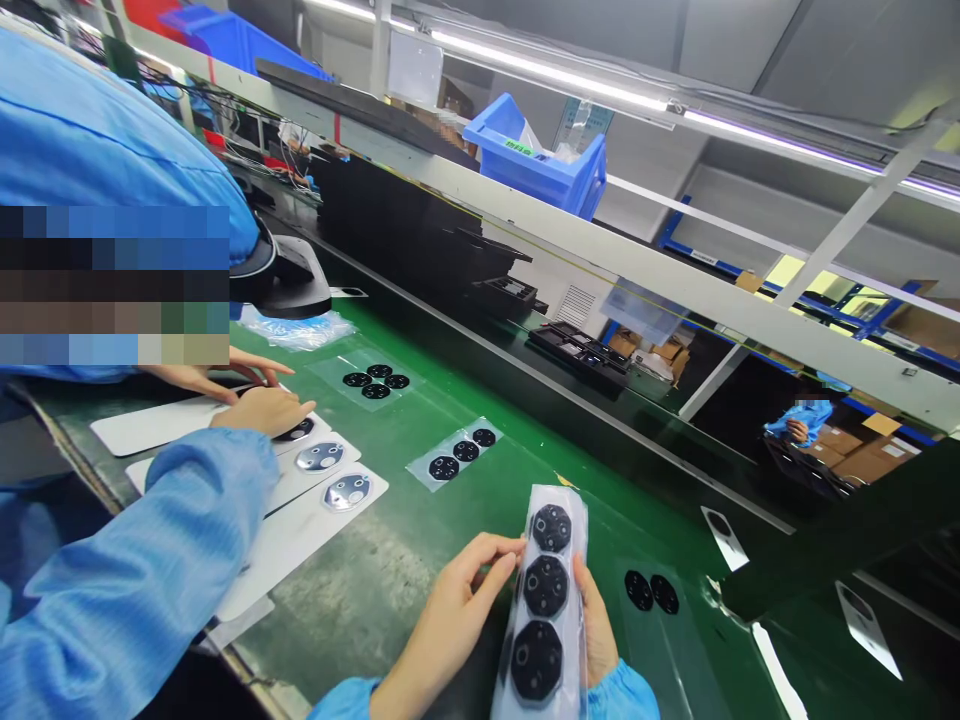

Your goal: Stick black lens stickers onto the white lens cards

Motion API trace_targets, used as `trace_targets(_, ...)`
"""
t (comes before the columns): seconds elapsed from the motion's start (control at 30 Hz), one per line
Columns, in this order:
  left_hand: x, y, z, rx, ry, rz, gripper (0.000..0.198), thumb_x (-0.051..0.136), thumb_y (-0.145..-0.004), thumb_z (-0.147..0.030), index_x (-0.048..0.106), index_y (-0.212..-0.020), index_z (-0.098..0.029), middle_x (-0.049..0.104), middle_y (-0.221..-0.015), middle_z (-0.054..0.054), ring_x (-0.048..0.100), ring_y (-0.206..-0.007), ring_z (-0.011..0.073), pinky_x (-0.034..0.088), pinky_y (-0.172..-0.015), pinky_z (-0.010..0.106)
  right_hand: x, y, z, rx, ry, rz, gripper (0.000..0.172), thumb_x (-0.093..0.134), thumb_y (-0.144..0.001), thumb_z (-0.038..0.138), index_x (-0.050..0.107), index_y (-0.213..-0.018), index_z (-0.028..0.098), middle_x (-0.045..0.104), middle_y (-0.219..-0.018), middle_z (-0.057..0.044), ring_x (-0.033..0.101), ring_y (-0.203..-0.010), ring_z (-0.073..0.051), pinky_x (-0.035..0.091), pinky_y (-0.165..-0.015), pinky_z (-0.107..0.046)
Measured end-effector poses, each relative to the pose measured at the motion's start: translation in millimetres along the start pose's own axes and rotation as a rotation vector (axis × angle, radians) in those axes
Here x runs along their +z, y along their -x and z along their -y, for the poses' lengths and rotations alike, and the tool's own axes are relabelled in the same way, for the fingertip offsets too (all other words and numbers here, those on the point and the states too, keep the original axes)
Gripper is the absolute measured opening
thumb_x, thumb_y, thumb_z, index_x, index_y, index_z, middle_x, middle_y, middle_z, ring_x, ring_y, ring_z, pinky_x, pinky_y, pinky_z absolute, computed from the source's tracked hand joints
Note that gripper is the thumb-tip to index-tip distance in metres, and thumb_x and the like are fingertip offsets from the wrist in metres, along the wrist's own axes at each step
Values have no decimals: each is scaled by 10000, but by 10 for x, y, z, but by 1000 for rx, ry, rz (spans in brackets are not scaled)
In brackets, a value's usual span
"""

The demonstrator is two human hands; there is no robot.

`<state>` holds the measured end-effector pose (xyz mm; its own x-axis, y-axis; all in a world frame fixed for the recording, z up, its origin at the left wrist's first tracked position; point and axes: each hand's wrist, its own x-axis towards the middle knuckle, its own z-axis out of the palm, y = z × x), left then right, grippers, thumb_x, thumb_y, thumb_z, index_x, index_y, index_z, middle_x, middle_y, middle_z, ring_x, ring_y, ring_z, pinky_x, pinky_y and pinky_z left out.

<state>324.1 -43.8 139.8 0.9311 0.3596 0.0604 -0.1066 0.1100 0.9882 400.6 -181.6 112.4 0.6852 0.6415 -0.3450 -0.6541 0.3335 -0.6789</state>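
**Slippery strip pinched only at its edges**

In the head view, the left hand (457,600) and right hand (598,632) are holding a clear strip (545,600) carrying three black discs just above the green desk (420,540). The fingers (495,548) are clamped on its two long edges. The film is looking slick and floppy, so a loosening pinch could be letting it buckle or drop onto the two loose discs (651,592) just beside it. Well apart to the left, a co-worker's hand (262,408) is resting on white plates (300,520); a stray elbow could be knocking those askew.
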Motion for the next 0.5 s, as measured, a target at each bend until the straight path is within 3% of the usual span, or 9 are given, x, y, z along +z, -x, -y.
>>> trace_targets(0.13, -72, -263, -144, -1, 37, 6, 326, 621, -769, -410, 650, -1029, -215, 642, -1108, 62, 546, -1085, 248, 424, -940, 337, 39, 11, 0, 52, -16, 52, 540, 681, -669, 614, 727, -948, 153, 747, -848, -72, 673, -757, -234, 519, -753, -369)
trace_targets(0.23, -111, -407, -222, -55, 108, 129, 387, 618, -790, -385, 620, -1136, -213, 646, -1146, 70, 560, -1093, 237, 424, -948, 353, 59, -2, -18, 47, 12, 80, 617, 639, -679, 669, 715, -1006, 152, 744, -867, -82, 672, -735, -219, 515, -742, -347)
trace_targets(0.37, -164, -463, -274, -125, 217, 297, 393, 669, -747, -346, 651, -1103, -181, 682, -1074, 88, 631, -945, 228, 494, -836, 356, 38, -55, -54, 28, 57, 58, 667, 597, -688, 713, 716, -999, 134, 737, -882, -108, 664, -731, -214, 510, -686, -320)
trace_targets(0.5, -207, -477, -283, -146, 258, 300, 397, 747, -660, -288, 680, -1038, -188, 694, -1030, 76, 629, -944, 219, 488, -835, 336, -11, -101, -49, 0, 142, 10, 706, 547, -703, 744, 717, -965, 112, 726, -854, -114, 655, -733, -214, 503, -672, -312)
